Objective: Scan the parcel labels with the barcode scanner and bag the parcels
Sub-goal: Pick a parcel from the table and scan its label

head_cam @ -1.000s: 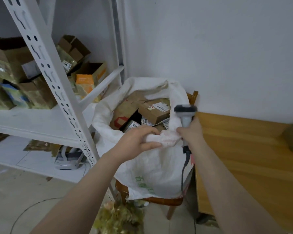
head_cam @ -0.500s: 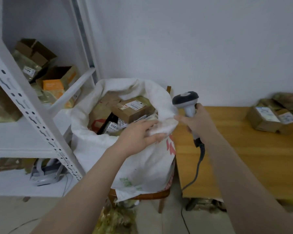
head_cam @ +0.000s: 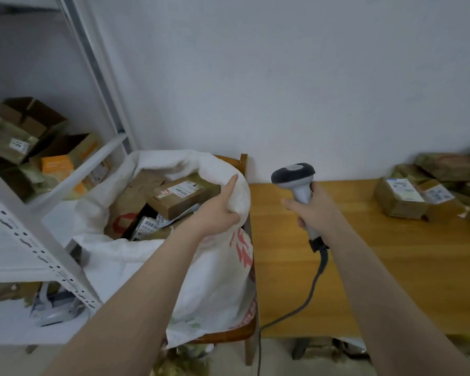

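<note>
A big white woven sack (head_cam: 217,278) stands open on a wooden chair, filled with brown labelled parcels (head_cam: 183,198). My left hand (head_cam: 219,210) grips the sack's rolled right rim. My right hand (head_cam: 314,210) holds the grey barcode scanner (head_cam: 296,179) by its handle above the wooden table, head pointing left toward the sack; its cable hangs down off the table's front. More labelled parcels (head_cam: 400,198) sit piled at the table's far right by the wall.
A white metal shelf rack (head_cam: 38,240) stands to the left with open cardboard boxes (head_cam: 25,131) and an orange packet on it. The wooden table (head_cam: 391,267) fills the right side. A white wall lies behind. Bags lie on the floor beneath.
The view has swung right, bringing the table's parcels into sight. My right hand with the scanner has moved away from the sack over the table. My left hand has shifted up along the rim.
</note>
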